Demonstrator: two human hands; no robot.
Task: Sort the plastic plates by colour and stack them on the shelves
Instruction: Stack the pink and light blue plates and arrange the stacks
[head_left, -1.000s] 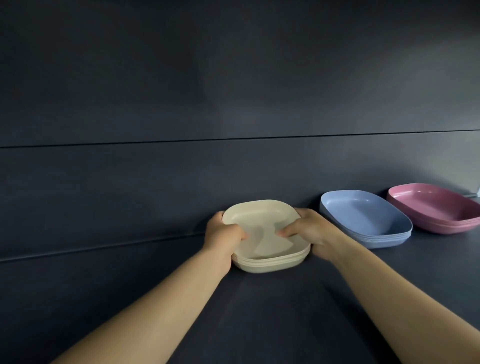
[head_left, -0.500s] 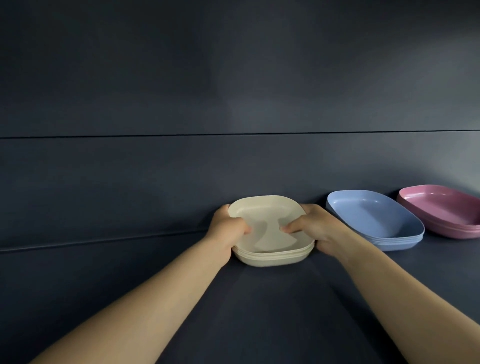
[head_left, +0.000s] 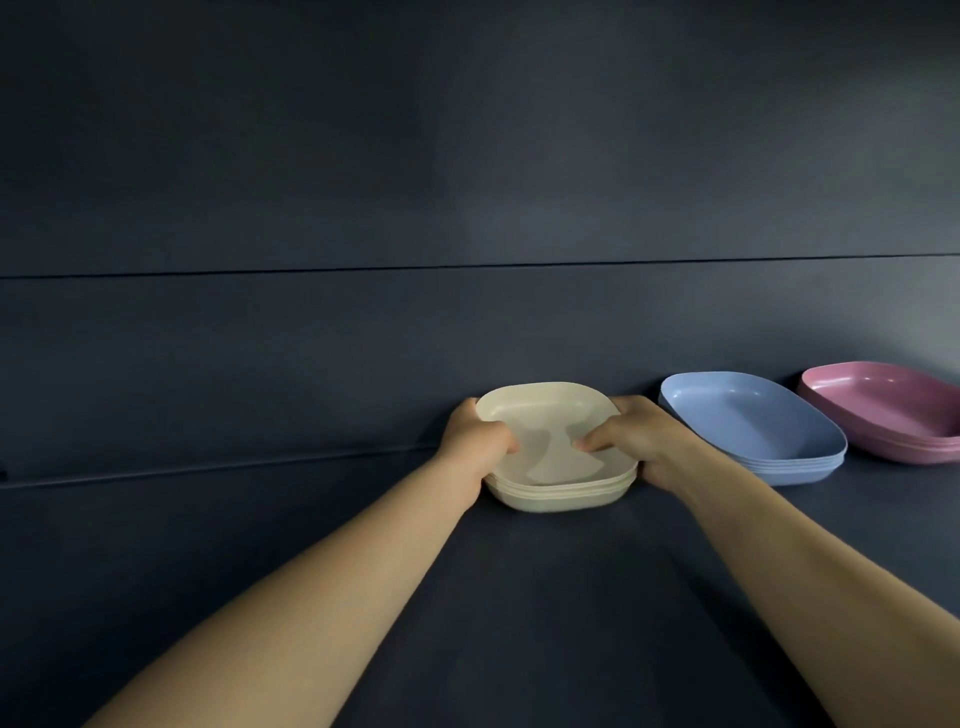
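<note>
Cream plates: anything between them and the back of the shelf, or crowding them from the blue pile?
Nothing visible. The cream plates sit on the shelf, gripped by the left hand and right hand, close to the back wall. The blue plates lie apart to the right.

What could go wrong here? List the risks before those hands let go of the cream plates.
1. The left hand and right hand hook thumbs over the rim of the cream stack; pulling out carelessly could lift or skew the top plate.
2. The right hand sits near the blue stack; a wide withdrawal might nudge it toward the pink stack.
3. The stack's layers look slightly uneven, so it may not sit flush.
</note>
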